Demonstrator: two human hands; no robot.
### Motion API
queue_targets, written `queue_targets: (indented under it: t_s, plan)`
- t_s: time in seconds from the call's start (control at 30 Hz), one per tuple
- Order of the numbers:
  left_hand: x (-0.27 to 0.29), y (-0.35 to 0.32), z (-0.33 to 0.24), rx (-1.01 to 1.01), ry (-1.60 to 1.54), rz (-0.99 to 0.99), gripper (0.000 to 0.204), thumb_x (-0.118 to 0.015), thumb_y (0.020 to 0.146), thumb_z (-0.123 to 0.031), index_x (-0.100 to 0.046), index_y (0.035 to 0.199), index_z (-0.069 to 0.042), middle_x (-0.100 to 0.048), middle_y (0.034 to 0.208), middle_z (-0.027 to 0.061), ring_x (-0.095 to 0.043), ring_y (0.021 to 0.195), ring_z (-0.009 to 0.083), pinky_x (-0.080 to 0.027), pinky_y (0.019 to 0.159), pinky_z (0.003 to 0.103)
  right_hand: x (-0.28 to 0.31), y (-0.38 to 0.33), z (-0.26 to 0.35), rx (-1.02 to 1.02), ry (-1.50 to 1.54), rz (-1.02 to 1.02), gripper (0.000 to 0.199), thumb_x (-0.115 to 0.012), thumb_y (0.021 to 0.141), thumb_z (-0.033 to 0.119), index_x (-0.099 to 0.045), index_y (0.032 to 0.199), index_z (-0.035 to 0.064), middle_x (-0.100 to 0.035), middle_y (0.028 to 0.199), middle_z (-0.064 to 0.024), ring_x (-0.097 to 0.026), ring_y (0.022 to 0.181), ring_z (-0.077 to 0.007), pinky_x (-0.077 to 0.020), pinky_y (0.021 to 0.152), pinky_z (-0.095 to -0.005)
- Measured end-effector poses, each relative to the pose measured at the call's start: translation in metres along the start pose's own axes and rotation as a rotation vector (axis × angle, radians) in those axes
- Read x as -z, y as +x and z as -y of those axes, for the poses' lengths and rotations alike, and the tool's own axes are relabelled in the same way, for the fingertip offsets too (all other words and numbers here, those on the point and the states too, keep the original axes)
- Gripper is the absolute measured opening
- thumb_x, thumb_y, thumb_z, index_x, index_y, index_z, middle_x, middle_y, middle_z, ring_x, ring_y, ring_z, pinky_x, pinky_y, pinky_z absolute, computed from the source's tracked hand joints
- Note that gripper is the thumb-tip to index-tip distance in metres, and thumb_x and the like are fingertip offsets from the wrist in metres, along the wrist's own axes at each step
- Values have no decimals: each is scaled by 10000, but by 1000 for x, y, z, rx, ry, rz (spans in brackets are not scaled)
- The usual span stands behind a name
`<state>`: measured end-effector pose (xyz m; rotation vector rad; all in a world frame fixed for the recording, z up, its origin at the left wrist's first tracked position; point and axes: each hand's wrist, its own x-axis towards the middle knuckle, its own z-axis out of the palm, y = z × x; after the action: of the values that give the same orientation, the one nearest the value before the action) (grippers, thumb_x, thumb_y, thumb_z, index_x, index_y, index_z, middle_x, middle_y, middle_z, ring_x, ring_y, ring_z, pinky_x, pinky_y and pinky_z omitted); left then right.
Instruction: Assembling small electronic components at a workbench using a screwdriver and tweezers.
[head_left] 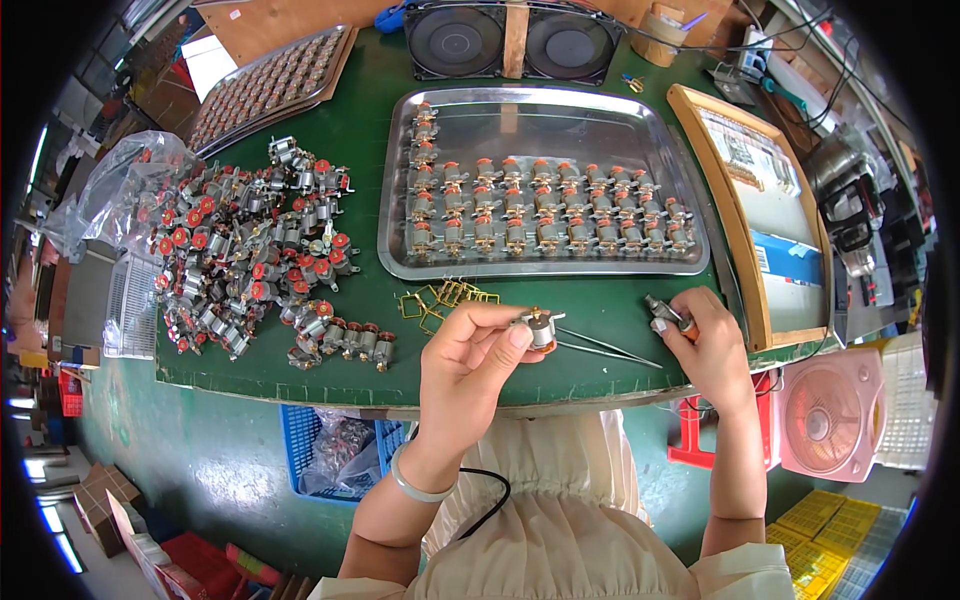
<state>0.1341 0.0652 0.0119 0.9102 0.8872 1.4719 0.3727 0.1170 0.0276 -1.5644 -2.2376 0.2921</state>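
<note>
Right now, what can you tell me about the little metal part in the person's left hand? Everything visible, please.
The little metal part looks like a small motor: a short, silvery cylinder with a brass-coloured piece on top, orange-red around its lower end, and a thin prong jutting out to the right. It is held roughly upright, pinched by the left hand, over the front part of the green table. Its covered side is hidden.

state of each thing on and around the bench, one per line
left hand, pinching a motor
right hand, closed around a metal tool
near tray, partly filled
far motors, lined up in rows
loose motors, heaped
tweezers, lying with arms apart
blue crate, holding bagged parts
twin fans, running: cannot tell
</note>
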Motion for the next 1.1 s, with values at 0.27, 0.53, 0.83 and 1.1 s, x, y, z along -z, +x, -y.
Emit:
queue_targets:
  t_s: [0.27,0.53,0.83,1.1]
  plan:
    - [-12,0,-1,126,-227,-40,178,-511,888,-137,-488,969,20,-601,927,132,-618,860,245,-515,765,346,-12,-15,56,371,378,-124,320,-703,638,53,-520,900,33,-589,730,-98,-569,521,-211,-451,444,-298]
    - [-26,-6,-2,-76,-359,-148,155,-469,902,-113,-443,994,9,-582,992,144,-592,948,289,-498,822,375,-20,-15,87,-196,1162,191,234,-675,745,114,-549,922,25,-493,619,4,-497,501,-92,-382,430,-227]
    - [-20,-9,-5,-177,-308,-196,126,-444,908,-107,-434,998,-19,-558,1041,161,-584,960,304,-494,836,404,-46,-15,77,138,916,-173,254,-653,779,112,-513,965,9,-523,668,-15,-463,517,-59,-333,430,-190]
    - [-11,-10,-4,-199,-301,-221,144,-447,907,-102,-428,1007,-1,-555,1036,165,-588,948,307,-502,825,388,-33,-13,94,144,737,-140,177,-599,836,135,-537,929,-2,-518,614,-26,-464,482,-70,-369,440,-215]
